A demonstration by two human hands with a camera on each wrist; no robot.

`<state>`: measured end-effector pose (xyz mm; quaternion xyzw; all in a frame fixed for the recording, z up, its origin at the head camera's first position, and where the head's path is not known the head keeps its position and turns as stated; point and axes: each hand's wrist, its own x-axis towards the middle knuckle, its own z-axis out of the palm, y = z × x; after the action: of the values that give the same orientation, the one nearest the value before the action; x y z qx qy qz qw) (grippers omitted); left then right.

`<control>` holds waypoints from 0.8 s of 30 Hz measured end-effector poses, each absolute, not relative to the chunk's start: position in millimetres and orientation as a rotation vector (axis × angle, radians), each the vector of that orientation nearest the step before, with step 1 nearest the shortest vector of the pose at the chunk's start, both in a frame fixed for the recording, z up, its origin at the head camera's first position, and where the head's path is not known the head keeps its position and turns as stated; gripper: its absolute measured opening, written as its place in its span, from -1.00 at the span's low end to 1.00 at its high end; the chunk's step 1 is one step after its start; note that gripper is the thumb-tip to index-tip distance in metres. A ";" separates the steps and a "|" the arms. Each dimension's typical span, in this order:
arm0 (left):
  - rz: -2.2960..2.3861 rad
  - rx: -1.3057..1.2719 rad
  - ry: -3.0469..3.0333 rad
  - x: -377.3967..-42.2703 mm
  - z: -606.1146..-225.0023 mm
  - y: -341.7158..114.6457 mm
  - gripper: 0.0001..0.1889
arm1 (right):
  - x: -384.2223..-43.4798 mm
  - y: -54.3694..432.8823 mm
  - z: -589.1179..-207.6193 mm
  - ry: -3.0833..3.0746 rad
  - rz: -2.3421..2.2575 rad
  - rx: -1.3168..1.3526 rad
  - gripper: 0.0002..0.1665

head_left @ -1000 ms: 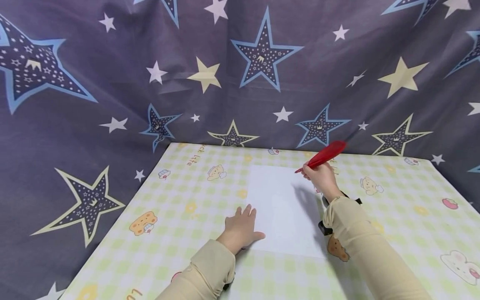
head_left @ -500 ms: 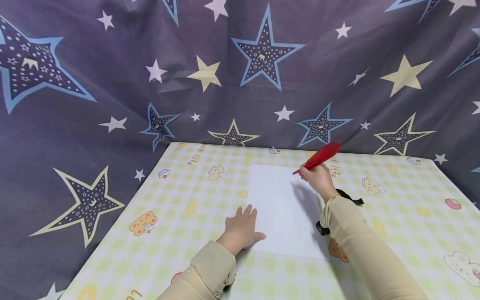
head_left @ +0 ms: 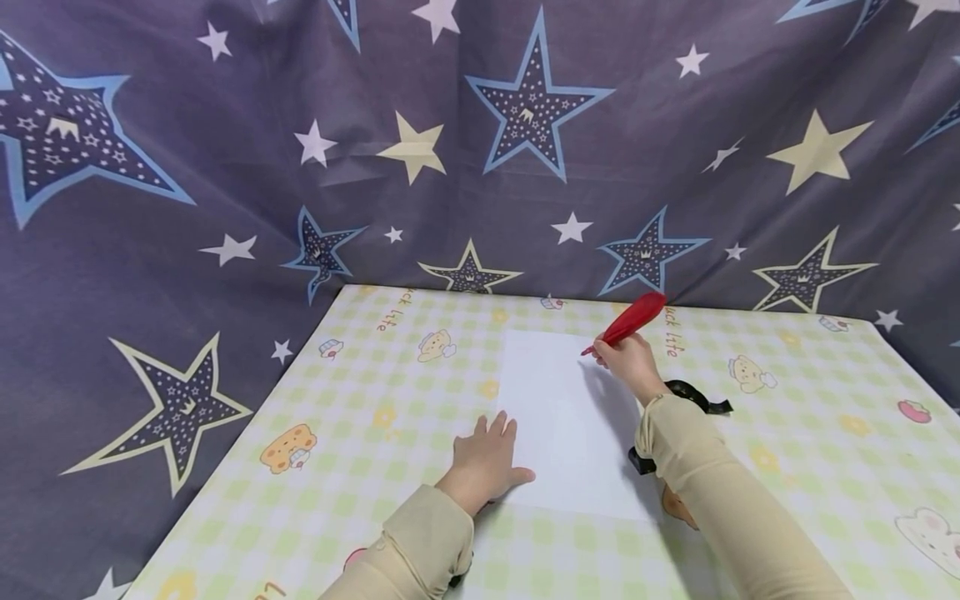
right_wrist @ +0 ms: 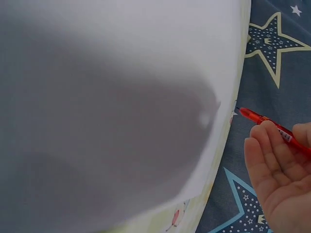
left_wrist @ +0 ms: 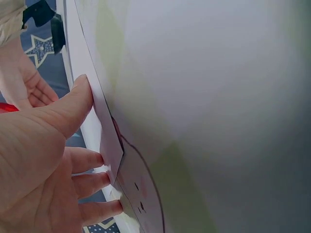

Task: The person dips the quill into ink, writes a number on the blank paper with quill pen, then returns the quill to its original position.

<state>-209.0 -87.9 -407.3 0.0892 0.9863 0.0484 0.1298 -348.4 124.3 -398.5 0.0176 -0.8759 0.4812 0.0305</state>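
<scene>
A white sheet of paper point(head_left: 558, 450) lies on the table. My left hand point(head_left: 486, 462) rests at its lower left edge with fingers spread; in the left wrist view, the thumb point(left_wrist: 80, 99) and fingertips touch the sheet's edge. My right hand point(head_left: 628, 362) pinches a red feather pen point(head_left: 636, 317) over the upper right part of the sheet. The feather leans up and to the right, while the nib points down to the left. In the right wrist view the slim red pen barrel point(right_wrist: 252, 116) shows between thumb and fingers, its tip raised clear of the paper.
A pale green checked tablecloth point(head_left: 420, 392) with cartoon prints covers the table. Behind it hangs a dark curtain point(head_left: 360, 92) patterned with stars. Black straps point(head_left: 686, 392) sit round the right wrist, and that arm's shadow falls across the paper.
My right hand has shifted a little to the left and nearer, bringing the feather pen lower over the sheet. The left hand stays where it was on the paper's edge.
</scene>
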 end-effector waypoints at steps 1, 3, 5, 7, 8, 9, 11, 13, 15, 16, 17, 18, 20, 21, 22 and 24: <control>0.143 0.259 2.865 -208.7 -407.3 -87.7 -0.19 | -348.6 124.2 -399.5 -2.705 1.473 0.062 -0.72; 0.139 0.260 2.865 -208.2 -406.9 -87.3 -0.19 | -349.0 123.9 -401.2 -2.712 1.462 0.074 -0.72; 0.144 0.256 2.862 -208.8 -407.5 -87.0 -0.19 | -349.0 123.5 -402.0 -2.720 1.457 0.080 -0.72; 0.142 0.251 2.863 -210.1 -409.8 -86.9 -0.19 | -348.9 123.0 -402.1 -2.729 1.463 0.073 -0.71; 0.133 0.249 2.865 -210.7 -411.0 -86.8 -0.19 | -348.8 122.7 -402.0 -2.732 1.463 0.068 -0.71; 0.125 0.262 2.881 -212.8 -416.4 -87.6 -0.18 | -348.7 122.4 -402.0 -2.738 1.460 0.065 -0.71; 0.116 0.259 2.885 -213.8 -418.0 -87.7 -0.18 | -348.9 122.1 -402.0 -2.749 1.447 0.057 -0.70; 0.114 0.259 2.887 -214.1 -418.6 -87.8 -0.18 | -349.4 121.7 -402.4 -2.762 1.428 0.054 -0.70; 0.126 0.262 2.886 -212.9 -416.8 -87.9 -0.18 | -349.9 121.3 -403.1 -2.775 1.397 0.059 -0.71; 0.136 0.252 2.874 -211.0 -411.9 -87.2 -0.19 | -350.1 121.0 -403.5 -2.778 1.382 0.066 -0.71; 0.141 0.254 2.873 -210.4 -411.1 -87.5 -0.19 | -350.2 120.6 -403.9 -2.780 1.367 0.074 -0.71; 0.147 0.258 2.875 -209.9 -410.8 -87.7 -0.19 | -350.1 120.0 -404.1 -2.781 1.355 0.077 -0.72; 0.150 0.263 2.876 -209.1 -409.6 -88.3 -0.19 | -350.2 119.0 -404.4 -2.779 1.333 0.090 -0.72; 0.147 0.265 2.877 -209.2 -409.9 -88.5 -0.19 | -350.2 118.5 -404.3 -2.777 1.326 0.095 -0.72; 0.145 0.266 2.878 -209.5 -410.3 -88.8 -0.19 | -350.2 117.9 -404.3 -2.775 1.319 0.098 -0.72; 0.138 0.264 2.876 -209.9 -410.5 -89.0 -0.20 | -350.2 117.0 -403.8 -2.773 1.312 0.106 -0.71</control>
<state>-209.9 -89.0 -410.5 0.0907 0.9869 0.0474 0.1245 -350.2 117.0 -403.8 0.0344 -0.9028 0.4272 0.0359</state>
